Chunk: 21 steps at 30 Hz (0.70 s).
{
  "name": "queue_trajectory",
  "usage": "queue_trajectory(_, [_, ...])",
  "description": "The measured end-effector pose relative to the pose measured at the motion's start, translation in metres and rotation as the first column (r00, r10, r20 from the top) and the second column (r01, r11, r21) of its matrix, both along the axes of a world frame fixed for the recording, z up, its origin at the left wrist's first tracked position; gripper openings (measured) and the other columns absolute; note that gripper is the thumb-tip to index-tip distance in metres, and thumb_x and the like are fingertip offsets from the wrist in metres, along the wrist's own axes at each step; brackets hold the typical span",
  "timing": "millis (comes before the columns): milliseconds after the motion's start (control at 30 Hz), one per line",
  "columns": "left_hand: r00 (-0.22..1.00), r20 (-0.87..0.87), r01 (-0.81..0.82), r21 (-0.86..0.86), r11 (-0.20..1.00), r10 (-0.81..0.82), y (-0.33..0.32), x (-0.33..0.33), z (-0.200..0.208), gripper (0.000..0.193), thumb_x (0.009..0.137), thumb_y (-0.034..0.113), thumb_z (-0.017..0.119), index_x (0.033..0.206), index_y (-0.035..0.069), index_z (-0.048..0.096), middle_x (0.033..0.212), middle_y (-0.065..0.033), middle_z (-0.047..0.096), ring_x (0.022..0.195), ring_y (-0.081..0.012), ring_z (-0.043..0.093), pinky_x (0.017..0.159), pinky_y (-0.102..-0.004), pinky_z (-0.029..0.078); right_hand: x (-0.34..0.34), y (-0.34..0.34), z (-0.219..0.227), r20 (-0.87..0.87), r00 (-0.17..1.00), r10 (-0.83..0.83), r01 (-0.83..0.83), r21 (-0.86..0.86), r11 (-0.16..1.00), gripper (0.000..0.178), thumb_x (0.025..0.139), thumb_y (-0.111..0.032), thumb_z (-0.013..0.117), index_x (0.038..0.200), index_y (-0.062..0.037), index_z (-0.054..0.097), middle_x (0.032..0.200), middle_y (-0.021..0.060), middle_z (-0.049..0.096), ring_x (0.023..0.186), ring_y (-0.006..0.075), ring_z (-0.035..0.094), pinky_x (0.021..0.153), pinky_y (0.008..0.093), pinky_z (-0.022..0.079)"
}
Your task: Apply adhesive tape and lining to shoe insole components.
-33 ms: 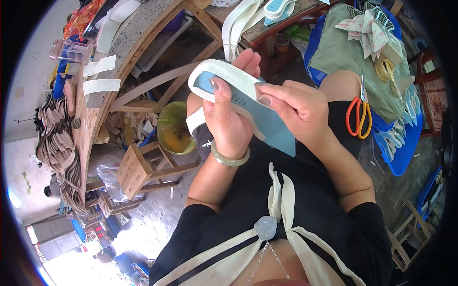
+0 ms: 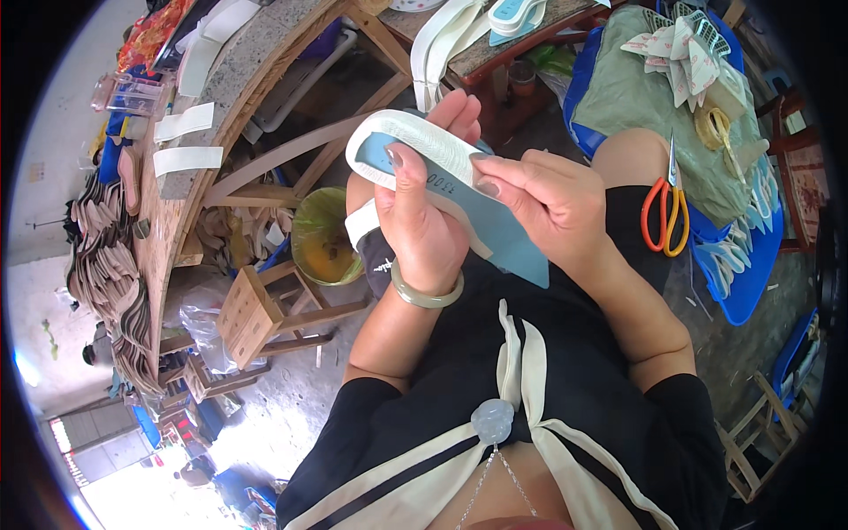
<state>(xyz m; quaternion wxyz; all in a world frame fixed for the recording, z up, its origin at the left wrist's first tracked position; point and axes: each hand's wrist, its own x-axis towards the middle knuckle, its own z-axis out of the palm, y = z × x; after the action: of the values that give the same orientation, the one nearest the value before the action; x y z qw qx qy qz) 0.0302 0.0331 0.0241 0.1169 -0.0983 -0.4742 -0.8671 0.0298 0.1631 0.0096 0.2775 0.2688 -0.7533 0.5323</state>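
Note:
A blue insole [image 2: 508, 247] is held over my lap, its pointed end toward the lower right. A white strip [image 2: 433, 146] runs around its rounded end and along its edges, finely wrinkled on the far side. My left hand [image 2: 422, 234] grips the insole from the near side, thumb pressed on its blue face and fingers behind it. With thumb and forefinger, my right hand [image 2: 564, 205] pinches the white strip at the far edge. Scissors [image 2: 674, 172] with red and yellow handles lie beside my right thigh.
White strips [image 2: 187, 161] lie on the worktable at left. A lined bin [image 2: 325, 243] and wooden stool [image 2: 250, 318] stand below it. More white strips [image 2: 430, 57] hang off the table ahead. At right, a blue tray [image 2: 738, 305] holds insoles beside a tape roll [image 2: 709, 131].
The insole and white strip have shifted very slightly between my hands. Both hands keep their hold.

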Motion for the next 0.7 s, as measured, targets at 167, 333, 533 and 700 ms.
queue_trajectory(167, [1.000, -0.022, -0.019, -0.001, 1.000, 0.019, -0.001, 0.007, 0.002, 0.064, 0.095, 0.047, 0.046, 0.124, -0.010, 0.044, 0.125, -0.0248, 0.053, 0.114, -0.0295, 0.054, 0.099, -0.0403, 0.041, 0.005, 0.002, 0.004, -0.094, 0.995, -0.023, 0.031, 0.094, 0.995, 0.022, 0.072, -0.005, 0.074, 0.094, -0.0060, 0.069, 0.066, 0.0065, 0.059, 0.052, 0.0195, 0.056, 0.044, 0.0280, 0.041])
queue_trajectory(333, [0.998, 0.012, 0.060, 0.014, 0.998, -0.060, -0.008, 0.012, -0.008, 0.072, 0.092, 0.053, 0.048, 0.128, -0.009, 0.039, 0.122, -0.0278, 0.054, 0.109, -0.0318, 0.057, 0.097, -0.0447, 0.043, 0.008, -0.004, 0.009, 0.075, 0.993, 0.096, -0.093, -0.048, 0.995, 0.017, 0.074, -0.006, 0.073, 0.090, -0.0049, 0.068, 0.069, 0.0097, 0.061, 0.057, 0.0237, 0.059, 0.050, 0.0294, 0.046])
queue_trajectory(533, [0.996, -0.093, -0.017, -0.163, 0.986, 0.002, -0.006, 0.010, -0.003, 0.069, 0.086, 0.024, 0.065, 0.135, 0.000, 0.022, 0.084, -0.0178, 0.063, 0.074, -0.0235, 0.064, 0.092, -0.0471, 0.047, 0.007, -0.001, -0.003, 0.239, 0.956, 0.171, -0.162, -0.060, 0.985, 0.013, 0.077, -0.004, 0.070, 0.089, -0.0017, 0.068, 0.076, 0.0099, 0.066, 0.064, 0.0213, 0.063, 0.058, 0.0277, 0.049])
queue_trajectory(700, [0.995, 0.005, -0.097, -0.034, 0.995, 0.097, -0.010, 0.007, 0.002, 0.066, 0.088, 0.027, 0.064, 0.134, 0.002, 0.024, 0.074, -0.0102, 0.056, 0.066, -0.0186, 0.056, 0.088, -0.0481, 0.047, 0.007, 0.011, 0.001, 0.514, 0.756, 0.405, -0.206, -0.400, 0.893, 0.016, 0.083, -0.006, 0.066, 0.097, 0.0007, 0.070, 0.082, 0.0058, 0.066, 0.072, 0.0093, 0.059, 0.064, 0.0216, 0.045])
